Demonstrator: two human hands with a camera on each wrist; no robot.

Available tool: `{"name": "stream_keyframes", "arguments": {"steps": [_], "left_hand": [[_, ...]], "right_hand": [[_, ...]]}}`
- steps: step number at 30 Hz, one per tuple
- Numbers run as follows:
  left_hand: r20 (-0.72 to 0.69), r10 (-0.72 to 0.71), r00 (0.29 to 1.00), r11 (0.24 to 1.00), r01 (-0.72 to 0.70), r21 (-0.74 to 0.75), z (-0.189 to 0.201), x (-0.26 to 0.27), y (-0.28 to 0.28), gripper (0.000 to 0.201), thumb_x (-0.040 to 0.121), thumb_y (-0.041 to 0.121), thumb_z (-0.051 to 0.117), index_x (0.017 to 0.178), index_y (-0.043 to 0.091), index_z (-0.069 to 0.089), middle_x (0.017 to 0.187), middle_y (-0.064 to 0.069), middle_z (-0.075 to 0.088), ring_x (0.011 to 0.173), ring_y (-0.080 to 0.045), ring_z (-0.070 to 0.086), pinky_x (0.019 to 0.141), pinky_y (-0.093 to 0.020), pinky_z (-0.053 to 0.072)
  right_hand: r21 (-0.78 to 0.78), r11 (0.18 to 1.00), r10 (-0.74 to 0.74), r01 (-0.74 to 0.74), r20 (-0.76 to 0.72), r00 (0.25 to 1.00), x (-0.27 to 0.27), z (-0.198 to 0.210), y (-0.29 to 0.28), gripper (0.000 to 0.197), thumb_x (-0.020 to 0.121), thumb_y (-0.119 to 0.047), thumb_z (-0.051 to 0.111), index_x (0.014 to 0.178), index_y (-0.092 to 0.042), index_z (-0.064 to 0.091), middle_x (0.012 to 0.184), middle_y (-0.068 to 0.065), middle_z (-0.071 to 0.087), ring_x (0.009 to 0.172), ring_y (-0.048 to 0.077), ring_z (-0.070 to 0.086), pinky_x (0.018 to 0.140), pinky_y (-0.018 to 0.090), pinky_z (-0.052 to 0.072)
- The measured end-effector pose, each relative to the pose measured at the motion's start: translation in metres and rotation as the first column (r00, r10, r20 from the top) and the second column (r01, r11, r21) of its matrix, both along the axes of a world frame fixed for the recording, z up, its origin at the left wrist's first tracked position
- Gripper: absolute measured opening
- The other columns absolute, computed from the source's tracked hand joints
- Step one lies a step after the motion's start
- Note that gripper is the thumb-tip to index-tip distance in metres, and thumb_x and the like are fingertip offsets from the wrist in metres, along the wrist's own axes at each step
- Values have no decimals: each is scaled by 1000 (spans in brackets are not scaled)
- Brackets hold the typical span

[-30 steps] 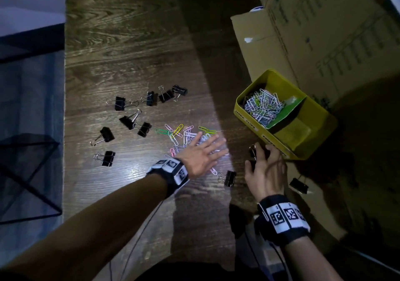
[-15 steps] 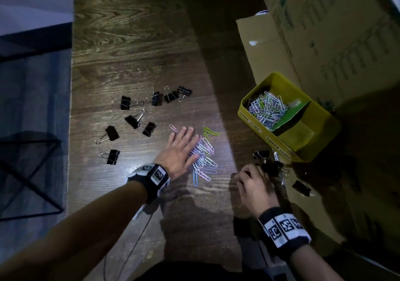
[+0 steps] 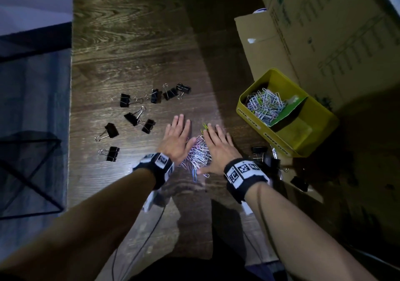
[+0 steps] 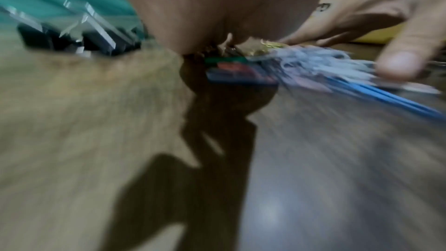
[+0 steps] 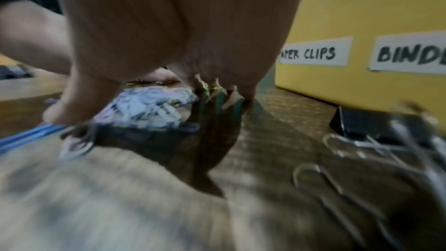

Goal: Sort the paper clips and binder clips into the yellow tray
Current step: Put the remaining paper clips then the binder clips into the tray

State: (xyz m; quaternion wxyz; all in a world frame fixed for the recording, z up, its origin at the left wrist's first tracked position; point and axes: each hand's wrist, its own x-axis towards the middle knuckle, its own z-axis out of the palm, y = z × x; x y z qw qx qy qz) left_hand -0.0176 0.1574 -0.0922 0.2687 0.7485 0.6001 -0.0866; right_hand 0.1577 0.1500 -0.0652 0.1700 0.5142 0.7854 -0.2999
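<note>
A heap of coloured paper clips [image 3: 199, 154] [image 4: 321, 64] [image 5: 149, 108] lies on the wooden floor between my two hands. My left hand [image 3: 176, 138] lies flat with straight fingers against the heap's left side. My right hand [image 3: 217, 145] lies flat against its right side, thumb at the near end. The yellow tray [image 3: 311, 138] [image 5: 362, 26] stands to the right; its far compartment holds several paper clips [image 3: 265, 105], and a green divider [image 3: 291, 110] separates the near compartment. Black binder clips [image 3: 132, 118] are scattered to the left. More binder clips [image 3: 263, 154] [image 5: 366, 123] lie by the tray.
A large cardboard box [image 3: 324, 31] stands behind the tray, its flap lying on the floor. A blue rug [image 3: 32, 118] with a black wire frame [image 3: 30, 172] borders the floor on the left. Cables hang from both wristbands.
My right hand has left the binder clips by the tray and moved left to the paper clip heap. My left hand has swept the spread paper clips into a tighter pile.
</note>
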Motion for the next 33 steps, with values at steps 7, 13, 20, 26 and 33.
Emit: {"name": "stream_keyframes", "arguments": {"steps": [7,13,20,26,33], "left_hand": [[200,-166,966,985,171,-9,1,5,-65,76,88,60,15,146,13,-2,153,-2,-10,141,-17,-13,118,-36,0],[-5,-126,992,982,126,140,17,3,-60,70,83,58,49,142,28,28,144,-3,34,122,-26,38,97,-41,40],[263,-12,965,992,-21,121,26,9,-60,31,84,18,64,115,12,63,118,-9,57,106,-27,55,90,-29,41],[317,169,933,981,-190,35,25,-4,-55,21,83,21,66,103,14,70,101,-7,71,91,-23,65,82,-27,47],[476,639,604,767,-454,-452,28,-24,-43,16,73,2,75,88,5,72,64,-1,70,57,-9,64,61,-23,56]], "right_hand": [[118,993,-11,32,-170,985,2,-1,-56,100,80,-46,66,150,-10,4,159,5,1,146,23,-4,112,29,-10],[214,950,-187,229,-198,962,4,-2,-57,85,76,-48,69,144,-15,31,140,8,37,128,27,34,107,36,31],[74,964,-237,256,-197,951,-4,0,-52,47,83,-27,67,126,-14,54,121,9,54,109,29,56,94,38,47],[8,944,-315,329,-267,911,5,1,-51,28,87,-20,65,114,-12,66,108,13,65,99,28,63,87,31,49],[-98,841,-523,532,-394,756,28,7,-53,27,79,-28,74,103,-15,73,102,9,72,94,23,65,90,34,49]]}}
